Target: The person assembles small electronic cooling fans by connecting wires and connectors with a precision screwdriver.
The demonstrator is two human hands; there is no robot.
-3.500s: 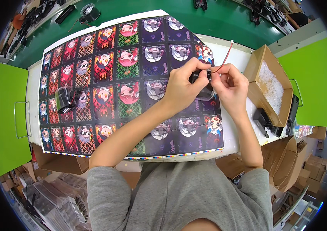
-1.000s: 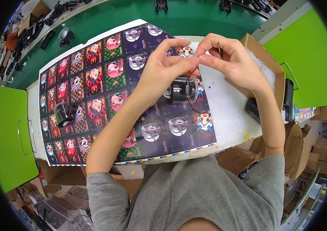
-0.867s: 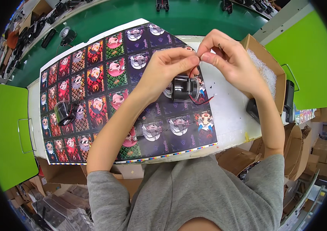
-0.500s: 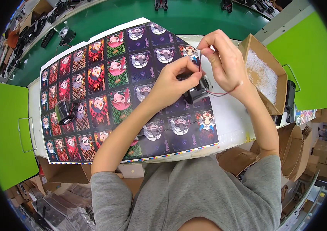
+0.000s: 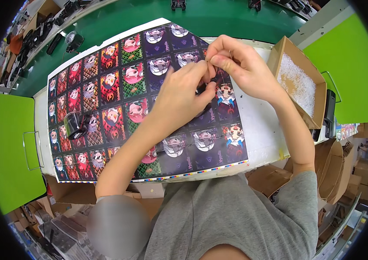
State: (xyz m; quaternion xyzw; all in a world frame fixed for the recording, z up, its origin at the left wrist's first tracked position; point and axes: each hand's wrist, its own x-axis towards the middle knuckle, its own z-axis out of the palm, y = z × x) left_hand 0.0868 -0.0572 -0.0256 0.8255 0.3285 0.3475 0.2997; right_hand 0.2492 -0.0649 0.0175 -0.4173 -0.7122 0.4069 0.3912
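Observation:
In front of me, above the right part of a printed sheet [image 5: 149, 100], both my hands work close together with fingertips nearly touching. My left hand [image 5: 183, 93] is closed, its thumb and fingers curled around a glossy black part [image 5: 200, 89] that it mostly covers. The fingertips of my right hand [image 5: 247, 71] pinch beside the left index finger; what lies between them is too small and hidden to make out. Away to the left, a see-through cup-shaped part with a black base [image 5: 75, 125] lies on its side on the sheet.
An open cardboard box [image 5: 322, 93] of small see-through pieces stands at the right of the white table [image 5: 262, 143]. Green panels with wire handles flank both sides. Beyond lies a green bench [image 5: 218, 21], bearing a black part with a round grille [image 5: 74, 41].
Both hands have shifted slightly left, and the right hand has come lower, against the left fingers. The thin red and dark wires seen earlier are now hidden, as is most of the black part.

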